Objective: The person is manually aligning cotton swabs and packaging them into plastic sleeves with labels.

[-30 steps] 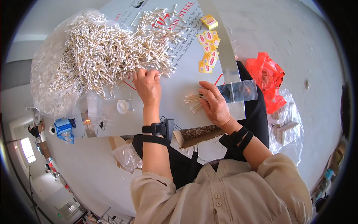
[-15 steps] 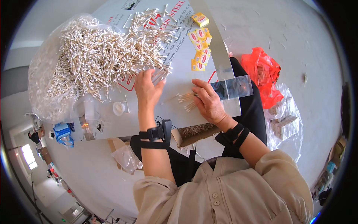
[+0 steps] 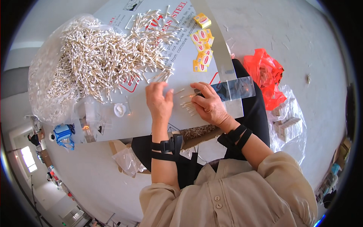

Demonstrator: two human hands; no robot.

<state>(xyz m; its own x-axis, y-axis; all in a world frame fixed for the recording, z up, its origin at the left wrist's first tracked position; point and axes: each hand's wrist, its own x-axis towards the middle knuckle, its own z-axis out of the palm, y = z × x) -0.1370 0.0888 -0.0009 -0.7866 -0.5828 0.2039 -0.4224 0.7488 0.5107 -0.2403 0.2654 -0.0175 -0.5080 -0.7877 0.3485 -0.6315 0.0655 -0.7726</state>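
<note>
My left hand (image 3: 160, 101) is over the table just below the near edge of a big heap of cotton swabs (image 3: 94, 56). Its fingers are curled, and a single cotton swab (image 3: 179, 91) sticks out past its thumb toward the right. Closed around a small bundle of cotton swabs (image 3: 189, 107), my right hand (image 3: 210, 104) rests low over the tabletop, the white tips showing left of its fingers. A clear plastic strip or sleeve (image 3: 238, 89) lies beyond that hand, jutting over the table's right edge.
A clear bag (image 3: 41, 83) surrounds the heap's left side. Yellow printed cards (image 3: 203, 51) and a small yellow stack (image 3: 202, 20) lie at the right. A small white round container (image 3: 120, 110) stands nearer. An open carton (image 3: 198, 133) sits below the edge; a red bag (image 3: 264, 75) is on the floor.
My left hand has drawn back from the heap's edge, nearer to me and to the right, toward the bundle. My right hand has barely shifted and keeps hold of the swabs.
</note>
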